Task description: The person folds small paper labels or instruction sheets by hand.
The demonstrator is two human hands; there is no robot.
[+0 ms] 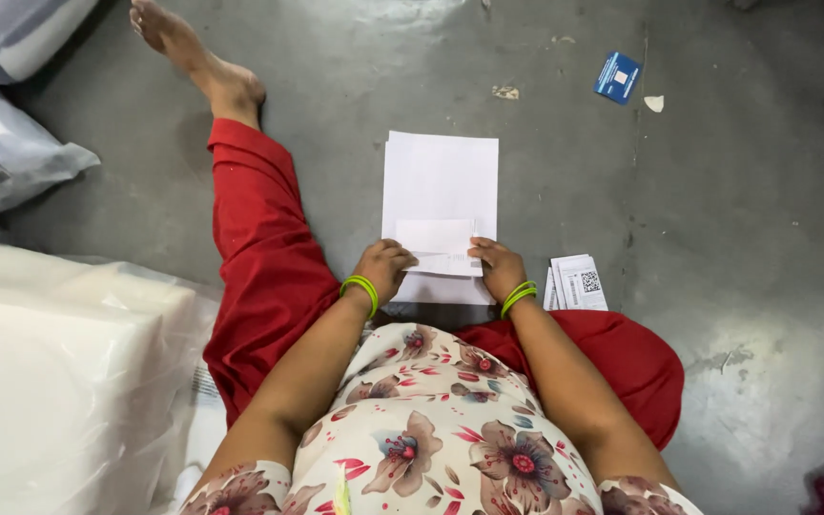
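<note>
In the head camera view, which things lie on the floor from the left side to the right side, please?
Clear plastic-wrapped white bundle → outstretched leg in red trousers → stack of white paper sheets → small pile of printed slips → blue card.

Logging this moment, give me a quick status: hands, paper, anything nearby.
Left hand and right hand both pinching small white slip. Slip over white sheet stack on floor. Printed labels beside right hand; nothing blocking.

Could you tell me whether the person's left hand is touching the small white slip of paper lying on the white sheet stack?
Touching. The head view shows the left hand with its fingers on the left edge of the small white slip, no gap between them.
</note>
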